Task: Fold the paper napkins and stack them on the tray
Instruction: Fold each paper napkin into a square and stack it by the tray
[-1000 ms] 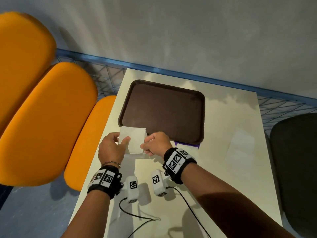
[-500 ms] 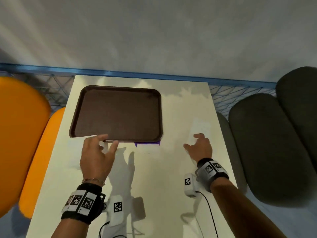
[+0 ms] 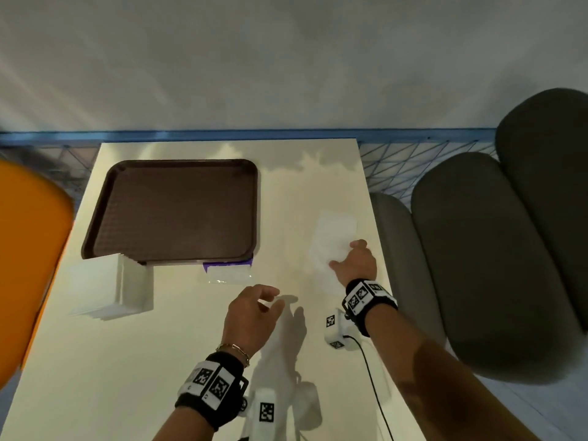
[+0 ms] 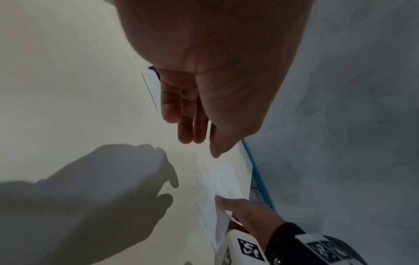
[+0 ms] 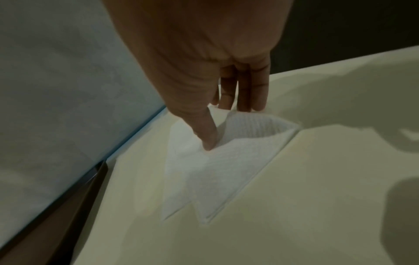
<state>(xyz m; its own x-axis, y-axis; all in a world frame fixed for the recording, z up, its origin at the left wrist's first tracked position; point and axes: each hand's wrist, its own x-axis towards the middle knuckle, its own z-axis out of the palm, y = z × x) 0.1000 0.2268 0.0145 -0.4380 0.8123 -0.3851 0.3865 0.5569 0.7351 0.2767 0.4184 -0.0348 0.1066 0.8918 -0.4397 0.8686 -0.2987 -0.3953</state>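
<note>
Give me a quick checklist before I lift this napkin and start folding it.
1. Right hand on the napkin: ok, thumb and fingers pinch its raised near edge.
2. Only one sheet taken: cannot tell, layered corners show.
3. Left hand free to help: ok, it hovers, holding nothing.
4. Tray ready: ok, no napkins lie on it.
5. Folded napkin on tray: not ok, it lies beside it on the table.

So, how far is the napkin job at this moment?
Early stage. The tray holds no napkin yet. One folded napkin lies on the table at the tray's near left corner, beside a white stack. In hand: the right hand lifts the top napkin of the right pile; the left hand holds nothing. Left: folding it, then stacking on the tray.
</note>
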